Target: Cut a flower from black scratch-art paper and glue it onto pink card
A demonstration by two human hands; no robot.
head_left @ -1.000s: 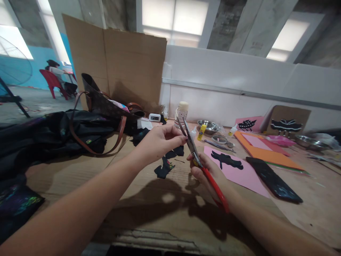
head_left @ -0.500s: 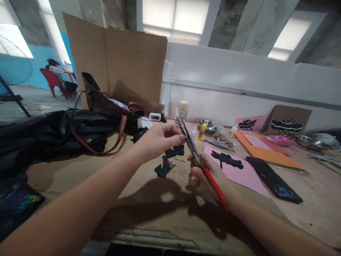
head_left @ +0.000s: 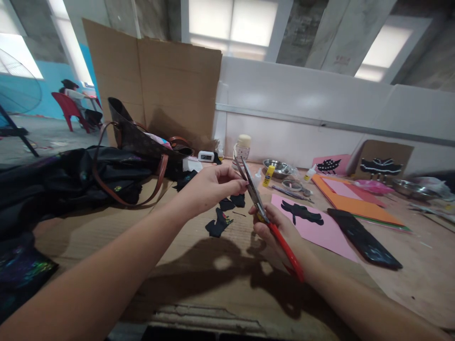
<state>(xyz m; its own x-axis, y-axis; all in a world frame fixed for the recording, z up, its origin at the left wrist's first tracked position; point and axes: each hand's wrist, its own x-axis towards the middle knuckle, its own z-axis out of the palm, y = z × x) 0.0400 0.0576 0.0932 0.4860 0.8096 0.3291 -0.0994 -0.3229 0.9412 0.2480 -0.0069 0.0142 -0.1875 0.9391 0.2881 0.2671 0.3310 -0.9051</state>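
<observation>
My right hand (head_left: pixel 273 227) is closed round a pair of scissors (head_left: pixel 289 251) with red handles, its blades slightly parted and pointing up and away. Close to the blades, my left hand (head_left: pixel 209 187) is pinched at thumb and fingertips; whatever it holds is too small to make out. Below the hands, black fabric scraps (head_left: pixel 218 222) lie on the cardboard (head_left: pixel 170 265). To the right, a black cut-out shape (head_left: pixel 302 212) rests on a pink sheet (head_left: pixel 329 239).
A black phone (head_left: pixel 364 239) lies right of the pink sheet, near orange paper (head_left: pixel 359 201). Behind stand a yellow glue stick (head_left: pixel 269 175), a metal bowl (head_left: pixel 277 167) and a jar (head_left: pixel 243 147). A brown handbag (head_left: pixel 142 142) and black shiny fabric (head_left: pixel 78 175) lie left. Someone sits (head_left: pixel 76 99) far off.
Almost nothing differs. The whole view has shifted very slightly; both hands and the scissors keep the same pose.
</observation>
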